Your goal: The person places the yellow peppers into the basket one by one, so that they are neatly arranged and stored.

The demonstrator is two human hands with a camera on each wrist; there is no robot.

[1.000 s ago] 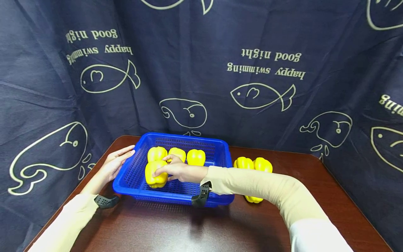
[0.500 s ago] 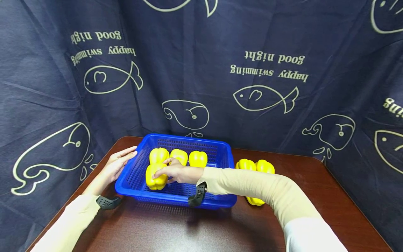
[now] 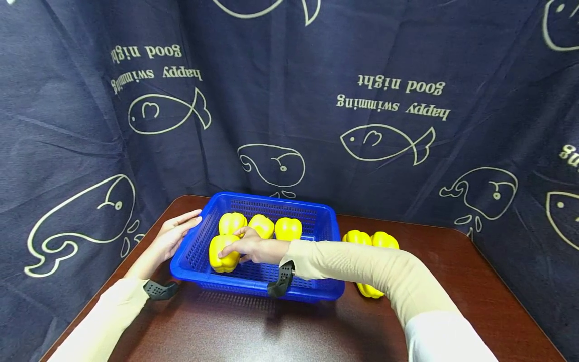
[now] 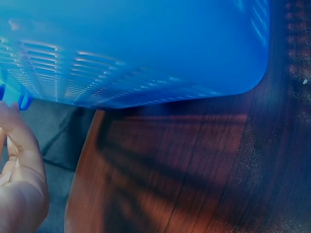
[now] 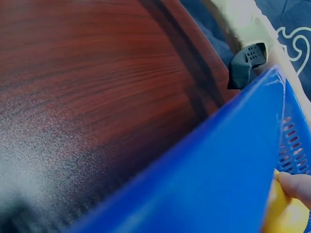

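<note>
We are pinching a yellow pepper (image 3: 222, 255) with our right-hand grip (image 3: 253, 246), left of centre in the lower half of the head view, and the thumb is lying across its side. That pepper is sitting inside the blue basket (image 3: 271, 196), toward its lower-left corner; whether its underside is touching the basket floor we cannot tell. In the right wrist view, we are seeing the thumb and part of the pepper at the lower-right edge, just behind the blue wall. With our left-hand grip (image 3: 171, 237) we are touching the basket's rim at its left end; how far those fingers are curling round it we cannot tell. Behind the held pepper, three more peppers (image 3: 288, 229) are resting in a row along the far part of the basket. To the right of the basket, two loose peppers (image 3: 384, 240) are lying side by side on the brown tabletop (image 3: 217, 327), and another pepper (image 3: 371, 290) is showing below our cream right sleeve (image 3: 375, 259), which is partly covering it. On both wrists we are wearing dark straps (image 3: 160, 290). Across the upper frame, a navy curtain (image 3: 307, 100) is hanging behind everything, carrying pale fish, whales and upside-down lettering.
</note>
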